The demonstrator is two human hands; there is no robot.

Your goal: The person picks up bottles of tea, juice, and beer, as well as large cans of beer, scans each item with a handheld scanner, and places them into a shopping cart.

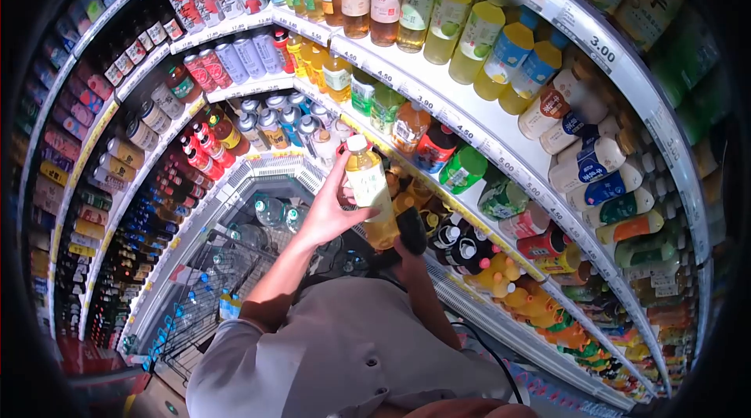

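Note:
My left hand [328, 210] is closed around a bottle of yellow tea [368, 183] with a pale cap and a light label with Chinese characters. The thumb lies across the label side, and the fingers wrap the far side. The bottle leans slightly, cap up, in front of the lower shelves. Close to its base is my right hand [405, 255], mostly covered by a dark, blurry object [411, 230]. Its fingers are hidden, so I cannot make out whether it touches the bottle or grips the dark object.
Curved shelves of drinks surround me, with price strips [461, 132] along their edges. Similar tea bottles [417, 7] stand on the upper shelf. Cans [231, 62] fill the left shelves. Below my left arm are a wire cart [205, 316] and large clear bottles [270, 210].

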